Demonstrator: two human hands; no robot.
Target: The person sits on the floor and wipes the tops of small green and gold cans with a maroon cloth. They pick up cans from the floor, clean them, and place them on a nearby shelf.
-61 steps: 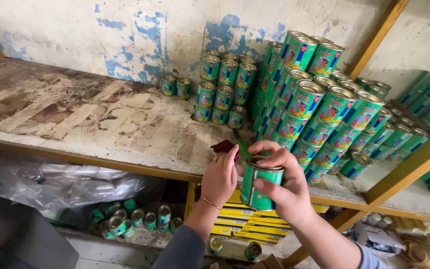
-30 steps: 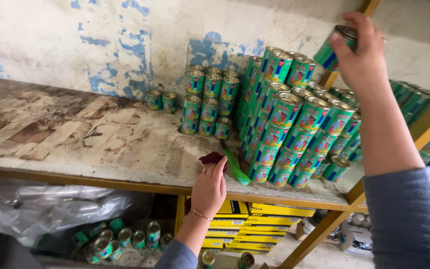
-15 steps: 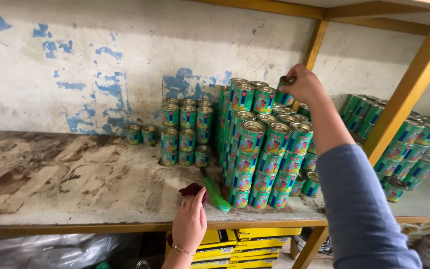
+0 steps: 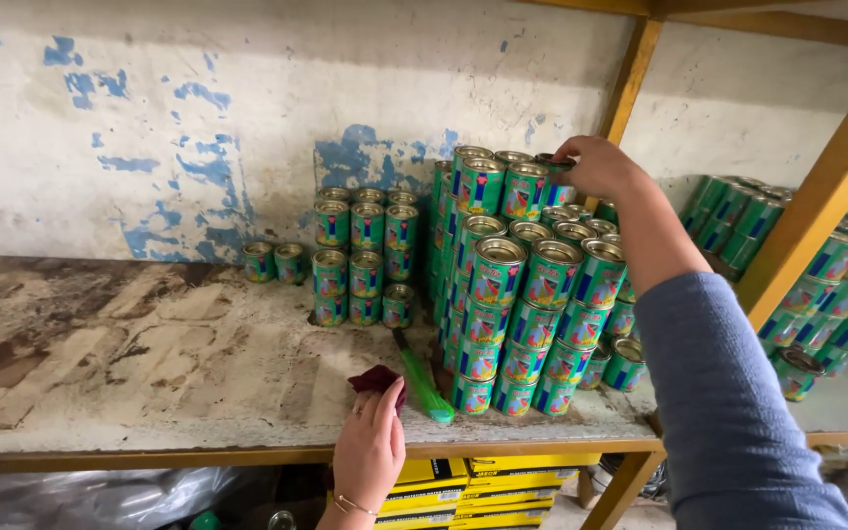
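My right hand (image 4: 598, 167) reaches up to the top back of a tall stack of green tin cans (image 4: 527, 285) and grips one can (image 4: 554, 179) there, set on the top row. My left hand (image 4: 370, 450) rests on the front edge of the worn shelf (image 4: 149, 363), holding a dark red cloth (image 4: 375, 378). A green-handled brush (image 4: 424, 385) lies on the shelf right beside that hand, at the foot of the stack.
A smaller stack of cans (image 4: 365, 257) stands against the peeling wall, with two single cans (image 4: 275, 262) to its left. More cans (image 4: 817, 265) fill the shelf bay past the yellow upright (image 4: 817, 186). Yellow boxes (image 4: 473, 481) and plastic sheeting (image 4: 80, 496) sit below.
My right hand has lifted a can from in front of me up onto the top of the tall stack. My left hand stayed on the shelf edge with the cloth.
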